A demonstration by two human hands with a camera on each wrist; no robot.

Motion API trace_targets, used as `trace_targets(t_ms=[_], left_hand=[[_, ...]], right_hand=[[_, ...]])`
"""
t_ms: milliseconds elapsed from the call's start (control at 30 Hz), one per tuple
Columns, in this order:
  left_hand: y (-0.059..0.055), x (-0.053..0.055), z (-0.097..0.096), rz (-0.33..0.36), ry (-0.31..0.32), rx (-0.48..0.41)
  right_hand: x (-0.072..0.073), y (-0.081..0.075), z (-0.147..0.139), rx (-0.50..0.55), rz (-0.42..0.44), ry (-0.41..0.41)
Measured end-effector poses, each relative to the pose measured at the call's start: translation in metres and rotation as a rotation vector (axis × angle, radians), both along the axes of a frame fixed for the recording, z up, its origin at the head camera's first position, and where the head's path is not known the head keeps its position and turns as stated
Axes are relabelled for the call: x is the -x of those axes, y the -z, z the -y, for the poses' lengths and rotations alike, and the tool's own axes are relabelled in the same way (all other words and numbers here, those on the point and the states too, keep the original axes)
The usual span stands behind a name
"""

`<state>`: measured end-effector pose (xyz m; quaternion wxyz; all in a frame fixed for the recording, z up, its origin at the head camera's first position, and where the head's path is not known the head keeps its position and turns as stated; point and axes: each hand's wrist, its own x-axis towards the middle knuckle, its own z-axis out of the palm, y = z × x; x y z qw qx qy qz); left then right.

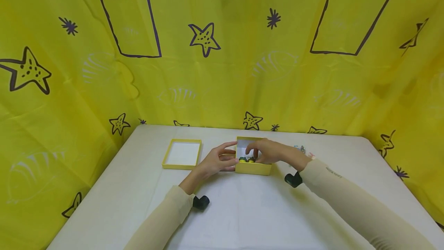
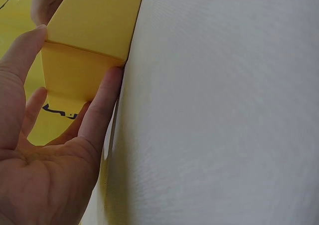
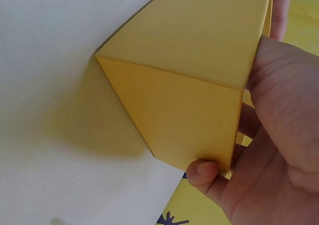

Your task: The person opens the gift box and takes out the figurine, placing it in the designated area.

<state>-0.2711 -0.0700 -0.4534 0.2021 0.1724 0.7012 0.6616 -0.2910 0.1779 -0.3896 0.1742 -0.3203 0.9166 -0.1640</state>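
A yellow open-topped box (image 1: 253,169) with a pale inside stands on the white table. My left hand (image 1: 213,163) rests against its left wall, fingers spread and fairly straight; in the left wrist view the thumb and fingertips touch the box's corner and side. My right hand (image 1: 268,151) reaches over the right wall with bent fingers inside. Small dark green and yellow things (image 1: 242,160) lie at the front of the box, by those fingertips. In the right wrist view one finger (image 3: 202,172) stays outside, against the wall. I cannot tell whether the right fingers pinch anything.
Left of the box lies a shallow yellow lid (image 1: 178,166) with its white inside up. Several small, pale, colourful things (image 1: 300,149) lie behind the right forearm. A yellow curtain (image 1: 229,76) with starfish drawings hangs along the table's back and sides.
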Motion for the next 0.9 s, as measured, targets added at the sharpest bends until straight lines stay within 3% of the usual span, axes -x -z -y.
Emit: trace_targets(t_ms=[267, 900], left_hand=[[0.0007, 0.0001, 0.0003, -0.007, 0.003, 0.000], [0.0005, 0.0006, 0.0000, -0.006, 0.006, 0.000]], right_hand=[[0.0005, 0.0020, 0.0038, -0.019, 0.002, 0.015], [0.0042, 0.0044, 0.0021, -0.013, -0.032, -0.035]])
